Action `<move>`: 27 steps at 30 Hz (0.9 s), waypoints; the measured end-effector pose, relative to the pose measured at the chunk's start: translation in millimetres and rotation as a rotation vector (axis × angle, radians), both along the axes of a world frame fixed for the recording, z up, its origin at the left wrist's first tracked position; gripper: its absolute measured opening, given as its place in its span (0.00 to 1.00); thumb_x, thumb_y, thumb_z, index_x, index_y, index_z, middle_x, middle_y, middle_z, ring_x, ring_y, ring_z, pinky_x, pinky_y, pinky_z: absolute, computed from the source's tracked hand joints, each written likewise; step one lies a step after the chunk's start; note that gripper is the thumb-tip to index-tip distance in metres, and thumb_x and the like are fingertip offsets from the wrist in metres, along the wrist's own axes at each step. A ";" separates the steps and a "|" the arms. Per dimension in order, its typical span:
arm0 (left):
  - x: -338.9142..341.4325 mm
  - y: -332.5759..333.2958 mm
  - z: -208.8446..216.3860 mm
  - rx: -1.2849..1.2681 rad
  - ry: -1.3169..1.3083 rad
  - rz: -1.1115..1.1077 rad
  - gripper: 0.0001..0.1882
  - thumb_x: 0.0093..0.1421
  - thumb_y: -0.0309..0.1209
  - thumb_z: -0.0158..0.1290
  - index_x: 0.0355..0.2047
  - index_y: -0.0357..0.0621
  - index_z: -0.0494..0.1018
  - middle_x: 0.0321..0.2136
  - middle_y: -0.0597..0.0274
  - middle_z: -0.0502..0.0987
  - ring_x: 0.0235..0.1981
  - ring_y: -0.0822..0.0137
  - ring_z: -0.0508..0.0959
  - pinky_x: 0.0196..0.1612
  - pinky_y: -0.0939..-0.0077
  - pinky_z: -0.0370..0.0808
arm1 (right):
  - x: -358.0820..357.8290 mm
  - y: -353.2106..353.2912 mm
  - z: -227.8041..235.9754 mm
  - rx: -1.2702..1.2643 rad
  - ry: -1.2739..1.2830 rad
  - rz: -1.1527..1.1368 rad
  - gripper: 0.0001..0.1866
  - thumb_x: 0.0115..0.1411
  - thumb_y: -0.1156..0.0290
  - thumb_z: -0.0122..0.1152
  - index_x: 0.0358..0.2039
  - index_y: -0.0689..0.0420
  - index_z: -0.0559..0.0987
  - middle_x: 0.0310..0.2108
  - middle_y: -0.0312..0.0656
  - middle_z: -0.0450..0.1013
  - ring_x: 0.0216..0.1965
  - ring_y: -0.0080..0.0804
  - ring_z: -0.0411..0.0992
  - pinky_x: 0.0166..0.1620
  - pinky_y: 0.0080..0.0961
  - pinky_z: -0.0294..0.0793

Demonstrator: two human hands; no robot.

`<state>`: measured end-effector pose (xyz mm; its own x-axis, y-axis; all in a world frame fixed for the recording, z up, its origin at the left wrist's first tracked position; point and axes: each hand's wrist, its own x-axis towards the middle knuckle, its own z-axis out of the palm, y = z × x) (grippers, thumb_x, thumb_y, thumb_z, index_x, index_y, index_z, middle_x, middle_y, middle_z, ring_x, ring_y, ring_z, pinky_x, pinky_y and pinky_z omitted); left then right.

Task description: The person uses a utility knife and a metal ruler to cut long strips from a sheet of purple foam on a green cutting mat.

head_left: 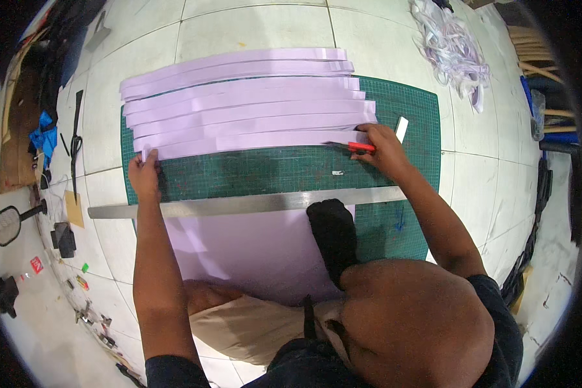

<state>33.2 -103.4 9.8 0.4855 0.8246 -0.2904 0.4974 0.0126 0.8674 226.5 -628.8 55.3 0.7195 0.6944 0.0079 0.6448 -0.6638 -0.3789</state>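
Observation:
Several long lilac strips (pixel 252 105) lie side by side across a green cutting mat (pixel 407 97), the farthest ones reaching past its far edge. My left hand (pixel 145 174) is closed on the left end of the nearest strip (pixel 271 140), fingertips pinching it. At that strip's right end, my right hand (pixel 387 150) grips a red utility knife (pixel 361 148), its dark blade pointing left over the strip. The fingers of this hand also reach the strip's end. Closer to me, a long metal ruler (pixel 239 205) lies across a lilac sheet (pixel 246 246).
My black-socked foot (pixel 333 236) rests on the sheet against the ruler. A white bar (pixel 401 129) lies beside my right hand. On the tiled floor are a tangled pile of pale ribbons (pixel 452 48) at far right, scissors (pixel 76 147) and a racket (pixel 8 226) at left.

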 end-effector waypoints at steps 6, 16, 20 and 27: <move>-57.6 7.9 34.6 0.444 0.149 0.015 0.32 0.57 0.43 0.65 0.53 0.33 0.67 0.37 0.53 0.77 0.36 0.66 0.76 0.40 0.72 0.74 | -37.1 -34.3 34.7 -0.051 -0.025 -0.031 0.19 0.51 0.66 0.74 0.37 0.59 0.72 0.42 0.46 0.73 0.47 0.46 0.71 0.47 0.39 0.71; -151.4 -55.4 40.8 0.520 0.687 -0.353 0.36 0.52 0.39 0.65 0.56 0.33 0.66 0.52 0.36 0.70 0.54 0.40 0.71 0.57 0.52 0.69 | -107.2 -56.8 -0.3 -0.011 0.086 -0.050 0.30 0.44 0.59 0.77 0.42 0.60 0.72 0.41 0.52 0.70 0.45 0.56 0.68 0.48 0.46 0.66; -147.8 -59.7 42.9 0.540 0.618 -0.300 0.44 0.48 0.40 0.69 0.60 0.35 0.61 0.54 0.38 0.68 0.56 0.41 0.69 0.59 0.53 0.68 | -87.8 -57.4 8.3 -0.159 0.165 -0.019 0.34 0.39 0.57 0.80 0.41 0.59 0.72 0.37 0.51 0.69 0.41 0.55 0.68 0.45 0.45 0.66; -168.9 -51.0 42.3 0.508 0.516 -0.238 0.45 0.49 0.38 0.68 0.63 0.43 0.57 0.55 0.39 0.67 0.57 0.42 0.68 0.59 0.53 0.68 | -91.2 -49.6 -0.4 -0.046 0.346 -0.067 0.31 0.40 0.62 0.78 0.41 0.61 0.71 0.35 0.52 0.71 0.38 0.53 0.72 0.42 0.43 0.71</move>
